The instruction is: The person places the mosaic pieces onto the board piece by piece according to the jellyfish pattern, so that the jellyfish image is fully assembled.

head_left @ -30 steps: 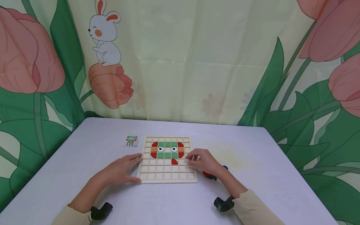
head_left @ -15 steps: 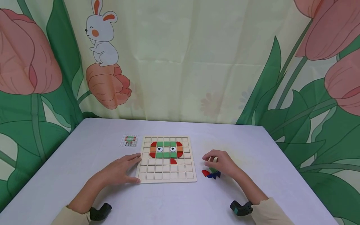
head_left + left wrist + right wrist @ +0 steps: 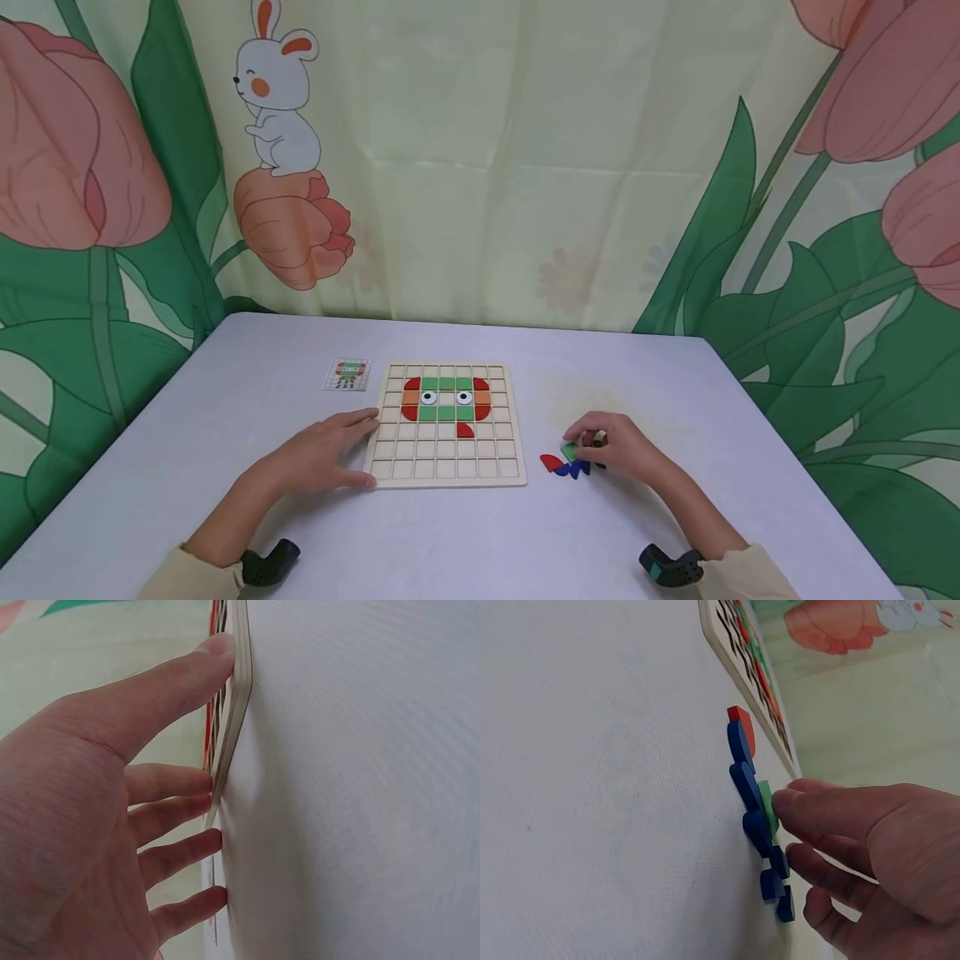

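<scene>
In the head view, a wooden grid board (image 3: 424, 472) lies in the middle of the table, bearing red, orange and green blocks, two eye blocks and a red quarter-round block (image 3: 465, 430) below them. My left hand (image 3: 322, 454) rests against its left edge, fingers straight and spread; the left wrist view has the thumb on the board's rim (image 3: 238, 705). To the right of the board, my right hand (image 3: 618, 446) pinches a green square block (image 3: 768, 807) between thumb and forefinger. Blue blocks (image 3: 744, 785) and a red quarter-round block (image 3: 551, 462) lie beside and under it.
A small pattern card (image 3: 348, 375) with a robot-like figure on a grid lies left of the board's far corner. The white-covered table (image 3: 450, 542) ends at a curtain (image 3: 465, 208) printed with tulips and a rabbit.
My right hand has moved from the board's right edge rightward and down to the loose blocks, and its fingers have come onto the green block. The left hand stays at the board.
</scene>
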Tool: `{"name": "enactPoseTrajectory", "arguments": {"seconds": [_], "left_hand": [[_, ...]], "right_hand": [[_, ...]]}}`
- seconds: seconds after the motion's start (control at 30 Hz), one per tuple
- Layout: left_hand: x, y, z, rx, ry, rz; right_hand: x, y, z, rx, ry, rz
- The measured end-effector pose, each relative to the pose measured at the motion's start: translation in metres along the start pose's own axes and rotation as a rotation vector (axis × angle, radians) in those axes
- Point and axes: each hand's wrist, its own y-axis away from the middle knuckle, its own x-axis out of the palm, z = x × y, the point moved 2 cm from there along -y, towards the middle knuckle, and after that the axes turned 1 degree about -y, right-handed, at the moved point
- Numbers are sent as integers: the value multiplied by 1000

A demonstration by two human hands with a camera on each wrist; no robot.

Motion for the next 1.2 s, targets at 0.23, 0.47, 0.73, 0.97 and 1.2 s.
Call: {"name": "enactPoseTrajectory", "arguments": {"seconds": [0.23, 0.47, 0.73, 0.97, 1.2], "left_hand": [[0, -1, 0, 9, -1, -8], [-2, 0, -2, 16, 0, -9], [-3, 0, -2, 8, 2, 0], [-2, 0, -1, 11, -5, -5], [0, 0, -1, 4, 3, -7]], "right_hand": [[2, -2, 1, -10, -6, 31], [9, -9, 0, 9, 4, -7], [8, -12, 2, 0, -21, 0], [7, -12, 2, -53, -47, 47], [12, -17, 6, -46, 3, 44]]}}
